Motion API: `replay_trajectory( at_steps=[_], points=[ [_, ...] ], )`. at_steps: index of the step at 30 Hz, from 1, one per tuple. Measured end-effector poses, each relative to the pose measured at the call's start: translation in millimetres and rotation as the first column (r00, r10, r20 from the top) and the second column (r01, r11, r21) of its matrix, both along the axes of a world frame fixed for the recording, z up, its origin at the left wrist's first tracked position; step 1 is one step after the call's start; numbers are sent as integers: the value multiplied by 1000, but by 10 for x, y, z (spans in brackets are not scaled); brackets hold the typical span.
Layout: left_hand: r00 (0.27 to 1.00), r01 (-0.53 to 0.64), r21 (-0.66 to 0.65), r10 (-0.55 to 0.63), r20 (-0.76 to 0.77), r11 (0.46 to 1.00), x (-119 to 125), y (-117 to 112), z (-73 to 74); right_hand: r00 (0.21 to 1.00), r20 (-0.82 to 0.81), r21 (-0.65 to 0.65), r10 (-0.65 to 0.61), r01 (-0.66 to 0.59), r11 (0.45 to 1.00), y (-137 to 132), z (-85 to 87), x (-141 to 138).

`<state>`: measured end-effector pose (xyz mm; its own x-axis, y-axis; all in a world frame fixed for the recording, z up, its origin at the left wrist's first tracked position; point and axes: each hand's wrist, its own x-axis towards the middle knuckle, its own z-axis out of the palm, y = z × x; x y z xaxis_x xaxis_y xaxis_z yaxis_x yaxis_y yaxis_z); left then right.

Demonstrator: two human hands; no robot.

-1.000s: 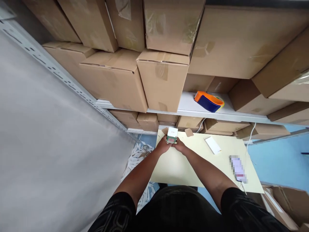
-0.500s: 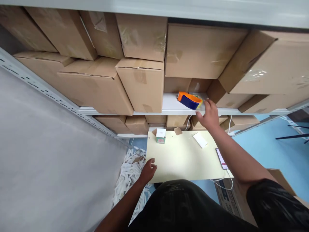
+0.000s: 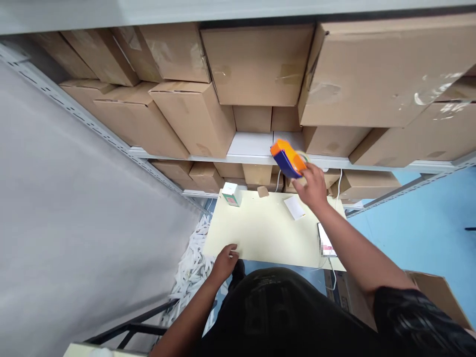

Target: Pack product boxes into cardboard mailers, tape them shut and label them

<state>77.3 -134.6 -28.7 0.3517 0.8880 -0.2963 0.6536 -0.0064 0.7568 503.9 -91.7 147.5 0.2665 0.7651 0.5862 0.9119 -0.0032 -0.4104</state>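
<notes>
Well nearer than the grip, the left hand [image 3: 225, 262] is by the edge of the table [image 3: 256, 229], fingers parted, holding nothing visible. A white packet [image 3: 295, 208] lies just below the grip. The right hand [image 3: 312, 187] clasps one end of the orange-and-blue tool [image 3: 286, 161], which slants leftward from it. Behind is the shelf [image 3: 250, 144]: a slack end-hold could let the tool twist, knock it and drop.

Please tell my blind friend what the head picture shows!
A person's right hand grips an oblong orange-and-blue object before shelved brown cardboard boxes; their left hand is by the near edge of a pale-yellow rectangular table.
</notes>
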Motion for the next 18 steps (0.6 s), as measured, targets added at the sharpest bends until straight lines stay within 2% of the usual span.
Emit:
replay_trajectory(
  at_steps=[2, 5, 7, 9, 11, 14, 16, 18],
  points=[
    [999, 27, 29, -26, -18, 999, 105, -152, 18, 999, -42, -26, 8, -9, 1000, -560, -332, -49],
    [994, 97, 45, -95, -53, 994, 200, -341, 83, 993, -105, -146, 56, -71, 987, -1185, -987, -164],
    [983, 166, 35, -163, -80, 985, 222, -444, 156, 991, -118, -250, 59, -87, 964, -1403, -1405, -255],
    [966, 234, 9, -231, -119, 972, 218, -531, 248, 994, -104, -401, 34, -73, 913, -1492, -1731, -336],
    [947, 276, -22, -276, -163, 961, 194, -602, 344, 997, -73, -551, 1, -41, 834, -1513, -1952, -395],
    [932, 285, -32, -285, -223, 958, 129, -692, 469, 999, -12, -702, -37, 18, 712, -1526, -2139, -442],
    [927, 276, -33, -275, -255, 961, 69, -752, 524, 998, 32, -745, -52, 58, 665, -1552, -2213, -460],
    [925, 259, -43, -261, -278, 965, -2, -820, 553, 995, 72, -755, -73, 102, 648, -1584, -2261, -480]
  ],
)
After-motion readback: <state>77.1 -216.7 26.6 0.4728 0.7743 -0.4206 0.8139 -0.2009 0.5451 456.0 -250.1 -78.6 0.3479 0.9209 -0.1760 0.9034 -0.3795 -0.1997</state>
